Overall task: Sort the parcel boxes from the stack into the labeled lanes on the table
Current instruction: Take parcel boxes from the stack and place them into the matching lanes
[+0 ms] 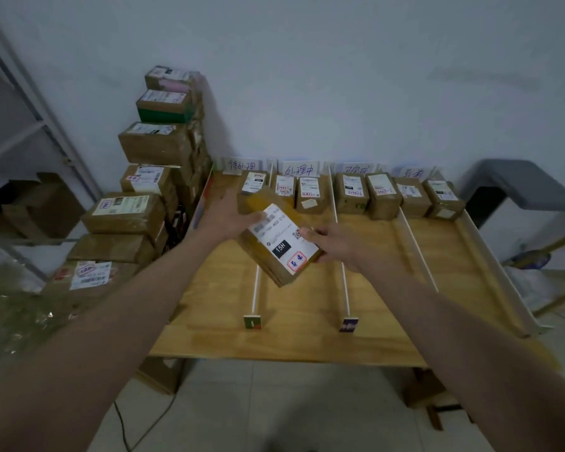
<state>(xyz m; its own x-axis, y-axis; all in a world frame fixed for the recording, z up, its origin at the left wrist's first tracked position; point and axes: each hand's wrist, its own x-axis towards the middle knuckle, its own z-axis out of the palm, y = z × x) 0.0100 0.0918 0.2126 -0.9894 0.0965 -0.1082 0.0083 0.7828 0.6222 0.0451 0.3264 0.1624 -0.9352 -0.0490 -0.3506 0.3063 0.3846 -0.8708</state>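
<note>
Wooden table (307, 334), hands (both) gripping parcel (281, 244)

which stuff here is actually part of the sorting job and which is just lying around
Part of the job:
- held parcel box, gripped by left hand and right hand
- stack of parcel boxes
- sorted boxes at the lanes' far end
- lane labels
- white lane dividers
- wooden table

Lying about:
- metal shelving
- grey chair
- floor cable
</note>
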